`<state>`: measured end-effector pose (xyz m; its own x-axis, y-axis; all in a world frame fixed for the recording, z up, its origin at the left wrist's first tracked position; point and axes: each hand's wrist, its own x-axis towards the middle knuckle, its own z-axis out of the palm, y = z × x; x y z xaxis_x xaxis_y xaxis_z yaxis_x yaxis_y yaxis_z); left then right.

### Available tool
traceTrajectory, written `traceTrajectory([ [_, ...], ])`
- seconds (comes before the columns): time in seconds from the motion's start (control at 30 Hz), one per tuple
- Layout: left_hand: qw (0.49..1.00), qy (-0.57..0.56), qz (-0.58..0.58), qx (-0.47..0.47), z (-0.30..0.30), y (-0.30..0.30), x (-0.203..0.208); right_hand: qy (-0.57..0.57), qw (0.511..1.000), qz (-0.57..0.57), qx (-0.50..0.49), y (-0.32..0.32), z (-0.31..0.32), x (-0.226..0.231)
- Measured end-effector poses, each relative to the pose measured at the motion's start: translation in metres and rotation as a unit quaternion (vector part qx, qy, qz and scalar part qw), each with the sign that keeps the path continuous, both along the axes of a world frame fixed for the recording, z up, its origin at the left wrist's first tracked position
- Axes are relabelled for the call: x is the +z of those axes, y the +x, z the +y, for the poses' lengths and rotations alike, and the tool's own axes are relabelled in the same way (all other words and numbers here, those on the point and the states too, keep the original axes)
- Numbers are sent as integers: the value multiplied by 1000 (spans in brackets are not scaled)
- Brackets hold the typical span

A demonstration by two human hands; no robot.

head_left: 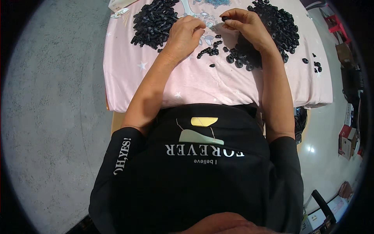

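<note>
My right hand (pixel 249 26) pinches a small round black part (pixel 224 18) between thumb and fingertips, just above the pink cloth. Across from it, my left hand (pixel 185 36) is closed with its fingers curled together; whatever it may hold is hidden. Beside the left hand lies a heap of small ridged black pieces (pixel 154 23). Near my right hand and wrist spreads a heap of round black parts (pixel 286 29), partly covered by the forearm. Between the hands, a small cluster of black pieces (pixel 210 51) rests on the cloth, with a few loose round parts (pixel 239 63) close by.
A pink patterned cloth (pixel 218 85) covers the table. Several stray black parts (pixel 318 67) lie toward its right side. A whitish box-like object (pixel 120 4) sits at the far left corner. Boxes (pixel 346 138) and a red stool (pixel 335 25) stand on the floor at right.
</note>
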<state>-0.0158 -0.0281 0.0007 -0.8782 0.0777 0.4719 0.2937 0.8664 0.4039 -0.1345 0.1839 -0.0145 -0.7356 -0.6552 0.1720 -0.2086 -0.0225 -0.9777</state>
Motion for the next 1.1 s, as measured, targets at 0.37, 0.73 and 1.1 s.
traceTrajectory([
  [0.37,999,-31,-28,7,1,0,-5,34,999,22,-6,8,-1,8],
  [0.73,1000,27,-5,-16,-5,-2,-5,-136,980,-123,-74,12,-3,23],
  [1.1,997,74,-1,25,-12,-2,1,-148,971,-158,-104,7,-3,19],
])
